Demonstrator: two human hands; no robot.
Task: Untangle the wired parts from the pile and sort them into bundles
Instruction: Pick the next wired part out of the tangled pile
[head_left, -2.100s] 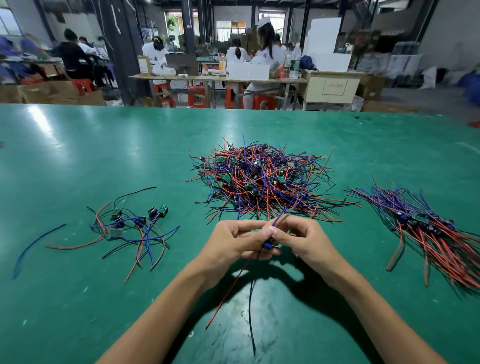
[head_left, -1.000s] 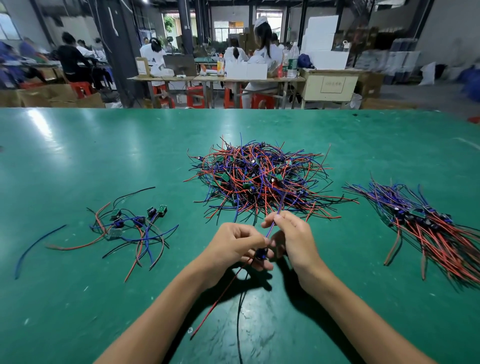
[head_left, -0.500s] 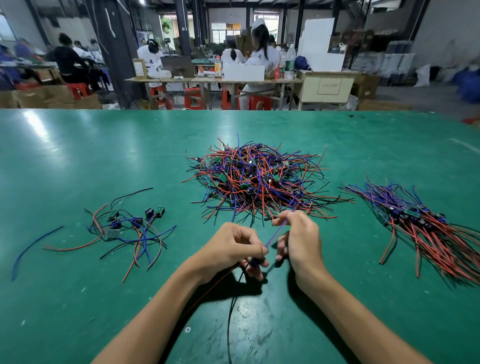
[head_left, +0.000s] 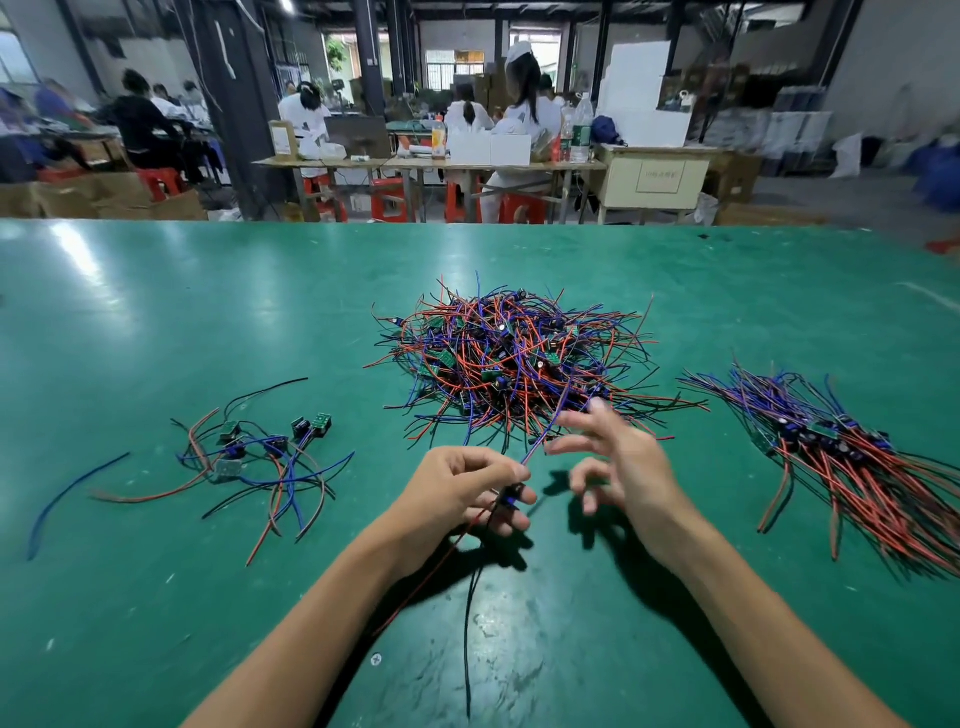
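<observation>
The left hand (head_left: 457, 493) pinches one wired part (head_left: 511, 500); the right hand (head_left: 618, 462) is spread, empty. On the worktop (head_left: 156, 312): one pile (head_left: 514, 358) at 12 o'clock, one bundle (head_left: 841, 457) at 3, one loose group (head_left: 260, 457) at 9.

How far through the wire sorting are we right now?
Early on, by the look of it. Done: an aligned bundle lies at right, and a small loose group at left. In hand: the left hand grips one wired part, while the right hand is open beside it. Left: the big tangled pile in the middle.
</observation>
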